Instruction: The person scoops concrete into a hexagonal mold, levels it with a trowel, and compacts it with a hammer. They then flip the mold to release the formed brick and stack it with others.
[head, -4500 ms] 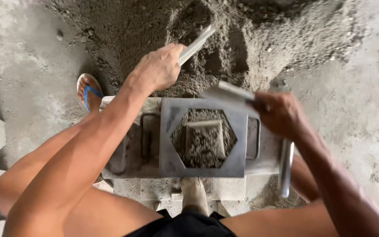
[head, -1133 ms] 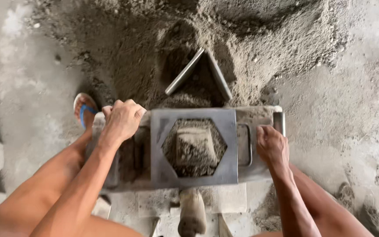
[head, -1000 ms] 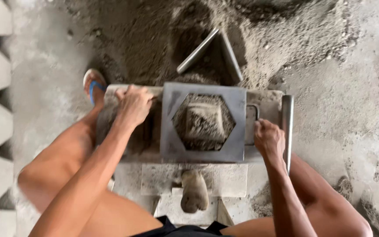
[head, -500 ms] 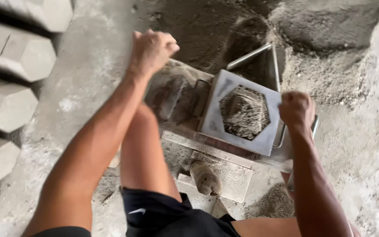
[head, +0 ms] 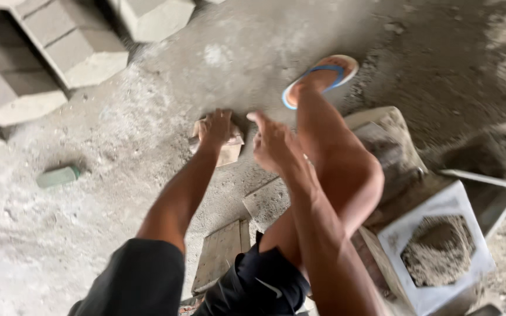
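Both hands have left the grey metal mould (head: 434, 251) and moved to the floor on the left. Now the left hand (head: 215, 127) closes on a small wooden block (head: 228, 146) lying there; the right hand (head: 273, 143) hovers just beside, fingers loosely open, holding nothing.

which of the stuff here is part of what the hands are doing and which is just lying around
In use:
- left hand, resting on the small wooden block
- right hand, open in the air beside it
- hexagon mould filled with sandy mix

Lying about:
- hexagonal concrete blocks
- green bottle
- wooden boards
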